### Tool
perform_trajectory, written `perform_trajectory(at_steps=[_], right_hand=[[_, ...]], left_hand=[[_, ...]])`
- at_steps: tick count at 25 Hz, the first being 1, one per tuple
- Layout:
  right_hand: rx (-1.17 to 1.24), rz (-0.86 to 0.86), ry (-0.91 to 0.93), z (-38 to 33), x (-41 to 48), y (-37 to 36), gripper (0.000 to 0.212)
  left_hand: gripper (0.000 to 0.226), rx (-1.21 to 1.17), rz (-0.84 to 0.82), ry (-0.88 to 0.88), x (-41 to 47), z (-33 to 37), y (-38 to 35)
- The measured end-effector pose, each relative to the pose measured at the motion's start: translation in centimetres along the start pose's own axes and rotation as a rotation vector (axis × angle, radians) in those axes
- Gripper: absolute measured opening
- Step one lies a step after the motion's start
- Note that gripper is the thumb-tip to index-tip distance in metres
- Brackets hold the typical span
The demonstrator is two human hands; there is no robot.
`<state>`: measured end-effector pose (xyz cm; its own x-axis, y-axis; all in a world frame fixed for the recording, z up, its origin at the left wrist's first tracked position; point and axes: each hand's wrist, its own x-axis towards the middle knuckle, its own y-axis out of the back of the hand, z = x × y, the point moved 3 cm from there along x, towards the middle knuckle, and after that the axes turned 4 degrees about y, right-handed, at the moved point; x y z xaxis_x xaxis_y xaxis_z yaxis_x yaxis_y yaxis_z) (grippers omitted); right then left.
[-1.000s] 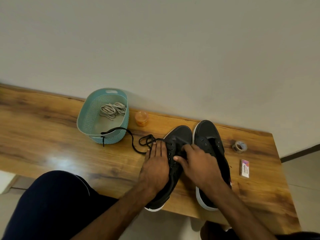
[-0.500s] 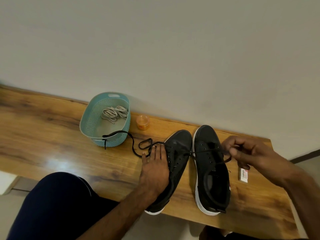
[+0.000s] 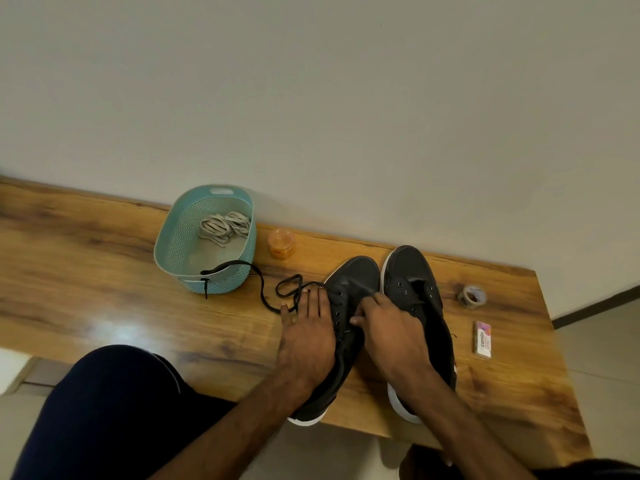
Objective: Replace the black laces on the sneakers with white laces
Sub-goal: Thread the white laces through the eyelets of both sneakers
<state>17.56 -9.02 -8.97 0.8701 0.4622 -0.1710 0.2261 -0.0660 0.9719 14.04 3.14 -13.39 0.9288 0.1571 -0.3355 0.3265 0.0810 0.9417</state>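
Note:
Two black sneakers stand side by side on the wooden table [image 3: 86,289], toes toward the wall. My left hand [image 3: 308,337] lies flat with straight fingers on the left sneaker [image 3: 349,282] and presses it down. My right hand [image 3: 391,327] reaches across the right sneaker [image 3: 412,271], its curled fingers and thumb pinching the black lace [image 3: 263,289] at the left sneaker's eyelets. The loose end of that lace loops over the table and hangs on the rim of the teal basket [image 3: 166,233]. White laces [image 3: 225,225] lie bundled inside the basket.
A small orange jar [image 3: 281,243] stands between basket and sneakers. A tape roll [image 3: 471,296] and a small eraser packet [image 3: 482,339] lie right of the sneakers, near the table's right end. My knee in dark trousers [image 3: 114,403] is below the front edge.
My right hand, which had drawn the black lace out to the right above the right sneaker, has come back to the left sneaker's eyelets. The left hand has stayed put.

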Motion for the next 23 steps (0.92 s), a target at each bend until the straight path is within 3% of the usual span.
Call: perform_trajectory(at_steps=[3,5,9,12,14,17,20,22,23], right_hand=[[0.232,0.093,0.081,1.9,0.3,4.0,0.013],[0.549,0.337,0.096,4.9,-0.7,8.5,0.007],[1.018,0.745,-0.163,11.1,-2.7,10.2,0.013],[1.086,1.038,-0.286,12.9,-2.7,10.4,0.011],[0.753,0.923,-0.256,13.1,-2.4,10.7,0.007],[0.185,0.523,-0.221,9.7,-1.5,8.0,0.035],[0.147,0.248,0.144,2.8,0.1,3.4,0.044],[0.080,0.056,0.225,0.6,0.6,0.1,0.044],[0.065,0.040,0.194,0.5,0.7,-0.7,0.039]], left_hand=[[0.087,-0.016,0.002,0.003,-0.1,-0.2,0.1],[0.088,-0.037,-0.003,0.020,-0.2,-0.3,0.1],[0.088,-0.028,0.006,0.029,-0.1,-0.3,-0.1],[0.088,-0.024,0.014,0.040,-0.1,-0.4,-0.1],[0.089,-0.024,0.011,0.038,-0.1,-0.4,-0.1],[0.090,-0.022,0.014,0.020,-0.1,-0.3,-0.2],[0.089,-0.013,0.024,0.021,-0.1,-0.3,-0.1],[0.087,-0.007,0.018,0.024,-0.2,-0.2,0.0],[0.086,-0.006,0.017,0.020,-0.2,-0.1,0.0]])
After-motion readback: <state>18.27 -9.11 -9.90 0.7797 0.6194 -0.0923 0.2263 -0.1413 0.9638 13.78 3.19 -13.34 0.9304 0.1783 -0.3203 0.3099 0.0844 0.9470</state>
